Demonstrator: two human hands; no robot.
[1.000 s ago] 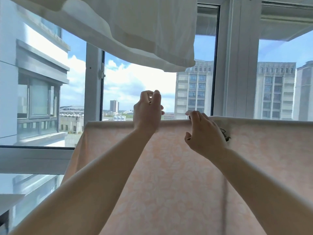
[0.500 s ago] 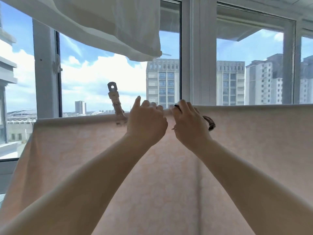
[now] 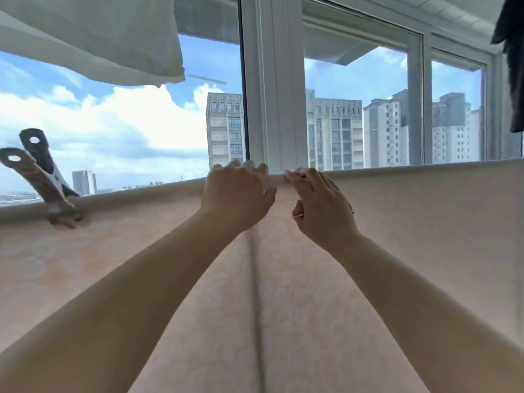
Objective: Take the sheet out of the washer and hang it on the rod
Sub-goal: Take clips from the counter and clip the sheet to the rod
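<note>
Hanging over the rod, the pink sheet filled the lower half of the view, its fold running from nine to three o'clock. The left hand lay on the fold with fingers spread, and the right hand beside it curled its fingers over the fold. A clothes clip gripped the sheet at nine o'clock.

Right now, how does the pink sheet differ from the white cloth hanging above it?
The pink sheet carries a faint floral pattern; the white cloth is plain. The pink sheet is lower, and both hands touch its top fold, left hand and right hand; nobody touches the white cloth. Both hang before the window.
</note>
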